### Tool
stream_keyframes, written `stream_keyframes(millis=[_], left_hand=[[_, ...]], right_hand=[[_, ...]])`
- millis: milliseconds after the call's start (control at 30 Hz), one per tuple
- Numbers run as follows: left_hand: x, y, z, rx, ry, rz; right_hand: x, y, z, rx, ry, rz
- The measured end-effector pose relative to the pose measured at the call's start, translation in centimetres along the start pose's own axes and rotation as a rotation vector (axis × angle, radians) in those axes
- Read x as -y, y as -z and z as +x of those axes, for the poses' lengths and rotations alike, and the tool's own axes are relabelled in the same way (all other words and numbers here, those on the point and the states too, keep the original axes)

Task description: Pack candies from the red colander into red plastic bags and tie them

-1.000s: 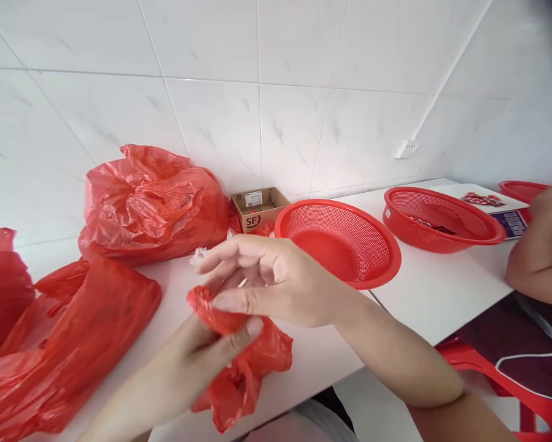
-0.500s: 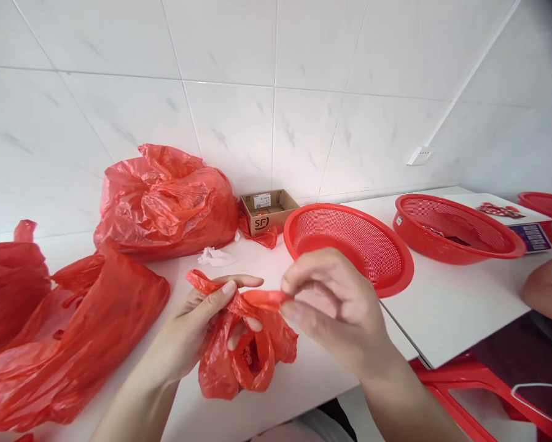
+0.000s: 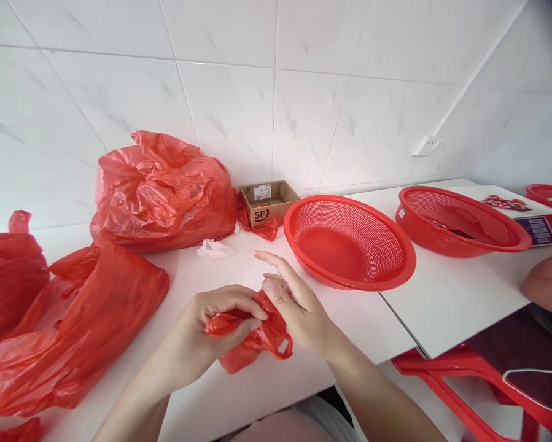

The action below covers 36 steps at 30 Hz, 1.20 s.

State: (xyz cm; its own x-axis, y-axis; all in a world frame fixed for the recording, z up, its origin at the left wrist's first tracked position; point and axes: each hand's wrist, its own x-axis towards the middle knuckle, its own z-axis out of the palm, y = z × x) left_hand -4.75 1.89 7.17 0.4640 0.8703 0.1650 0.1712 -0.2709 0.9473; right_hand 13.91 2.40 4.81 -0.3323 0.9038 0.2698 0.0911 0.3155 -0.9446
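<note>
Both my hands are on a small red plastic bag [image 3: 243, 356] just above the white table, near its front edge. My left hand [image 3: 211, 328] pinches the gathered upper part of the bag between thumb and fingers. From the other side, my right hand [image 3: 298, 307] grips the bag's top with its thumb and bent fingers, while its index finger points out free. A loop of the bag's handle hangs below the right hand. What lies inside the bag is hidden.
Large red bags [image 3: 165, 190] lie at the left and back. A cardboard box [image 3: 269, 202] stands by the wall. Red colanders, one near [image 3: 344, 245] and one farther right [image 3: 460, 221], sit on the table [image 3: 450, 307]. Another person's arm [image 3: 549, 282] rests at the right.
My right hand has come in from the right against the bag and my left hand. The bag's opening, visible before, is now gathered up and hidden. The view has tilted slightly down.
</note>
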Motion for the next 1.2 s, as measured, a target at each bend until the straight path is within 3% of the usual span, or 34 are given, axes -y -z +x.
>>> stream_keyframes(millis=[200,333,433,567,667,833,933,1067,1200], left_hand=[[3.0,-1.1,0.0,-0.413,-0.505,0.589],[4.1,-1.8,-0.2,-0.494,-0.622,0.665],[4.6,-2.0,-0.6,-0.442,-0.575,0.649],[4.9,-1.8,-1.1,-0.412,-0.446,0.641],[5.4,-1.4,-1.7,-0.388,-0.375,0.613],[7.2,0.2,-5.1,-0.399,-0.332,0.633],[8.3,0.9,-7.4,-0.414,-0.275,0.623],[8.8,0.4,-8.2,-0.505,-0.103,0.508],[9.2,-1.1,-6.9,-0.493,-0.101,0.366]], right_hand=[[-1.1,-0.6,-0.5,0.017,-0.068,0.184],[-1.4,-0.1,-0.6,0.173,-0.099,0.26],[-1.1,0.5,-0.6,0.19,-0.089,0.183],[-1.1,0.8,-0.4,-0.152,0.163,-0.084],[-2.1,1.2,-0.1,-0.291,0.275,-0.262],[-4.1,4.5,0.3,-0.519,0.225,-0.443],[-4.2,6.5,0.3,-0.649,0.156,-0.27],[-2.9,6.2,-0.2,-0.636,0.124,0.057],[-2.7,3.0,-2.2,-0.507,0.119,-0.043]])
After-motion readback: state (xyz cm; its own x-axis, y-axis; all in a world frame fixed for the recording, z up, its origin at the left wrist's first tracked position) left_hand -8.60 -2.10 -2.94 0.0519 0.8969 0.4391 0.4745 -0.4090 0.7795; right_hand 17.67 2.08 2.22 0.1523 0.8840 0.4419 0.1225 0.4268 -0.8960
